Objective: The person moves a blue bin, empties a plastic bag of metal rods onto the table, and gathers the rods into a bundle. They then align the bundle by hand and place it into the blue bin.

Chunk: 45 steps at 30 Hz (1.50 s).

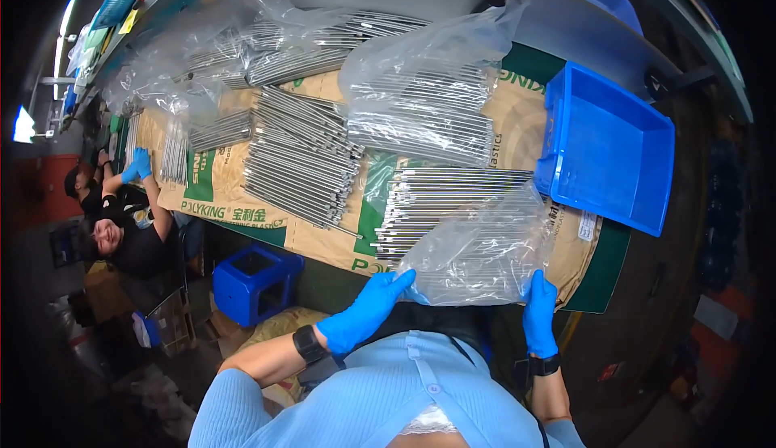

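I see long bench [614, 278] w/ brown paper sacks as cover | blue bin [614, 153] at 3 o'clock | steel rod stacks [299, 157] at 11 | clear bag [485, 258] of rods, ctr, near edge | left hand [368, 310] clamped on bag corner, 7 | right hand [540, 314] gripping bag edge, 5 | blue stool [255, 282] on floor, 8.

The left hand [368, 310] and right hand [540, 312] wear bright blue gloves, the plastic bag [481, 254] is see-through, the metal rods [440, 201] are shiny silver, and the bin [610, 149] is blue.
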Available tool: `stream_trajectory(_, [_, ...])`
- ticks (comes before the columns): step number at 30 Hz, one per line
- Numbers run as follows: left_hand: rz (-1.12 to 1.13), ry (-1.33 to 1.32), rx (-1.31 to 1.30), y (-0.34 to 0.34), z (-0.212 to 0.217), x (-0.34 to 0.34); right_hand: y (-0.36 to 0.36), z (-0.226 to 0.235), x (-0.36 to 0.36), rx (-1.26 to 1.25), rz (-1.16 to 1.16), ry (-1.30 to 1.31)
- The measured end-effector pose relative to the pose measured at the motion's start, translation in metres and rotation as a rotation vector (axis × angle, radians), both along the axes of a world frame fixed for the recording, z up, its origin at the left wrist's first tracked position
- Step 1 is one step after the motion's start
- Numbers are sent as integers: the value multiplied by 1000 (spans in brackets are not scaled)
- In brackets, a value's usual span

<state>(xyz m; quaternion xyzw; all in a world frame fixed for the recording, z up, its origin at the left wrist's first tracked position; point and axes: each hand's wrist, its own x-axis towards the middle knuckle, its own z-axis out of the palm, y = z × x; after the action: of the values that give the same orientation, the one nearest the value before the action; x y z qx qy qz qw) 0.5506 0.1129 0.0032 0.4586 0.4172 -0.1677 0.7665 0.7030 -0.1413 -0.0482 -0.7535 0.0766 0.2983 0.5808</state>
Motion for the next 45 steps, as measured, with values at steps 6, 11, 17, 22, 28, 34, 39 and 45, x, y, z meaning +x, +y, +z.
stream_trajectory(6, [36,83,145,34,8,68,37,8,45,-59,-26,154])
stream_trajectory(11, [-100,-62,533,91,-24,159,100,-54,118,50,88,-299])
stream_trajectory(17, [-78,-53,675,99,-55,121,91,-76,117,-126,342,-460])
stream_trajectory(22, [-178,41,644,87,-107,21,52,-72,93,-258,396,-670])
stream_trajectory(28, [-77,75,507,51,-118,-10,0,-76,61,-329,406,-185])
stream_trajectory(34, [12,113,358,84,-169,-9,-7,-80,64,186,247,335])
stream_trajectory(39, [-290,176,539,82,-166,0,-19,-90,71,83,422,326])
stream_trajectory(45, [-111,198,332,71,-162,0,-7,-92,75,-51,486,451])
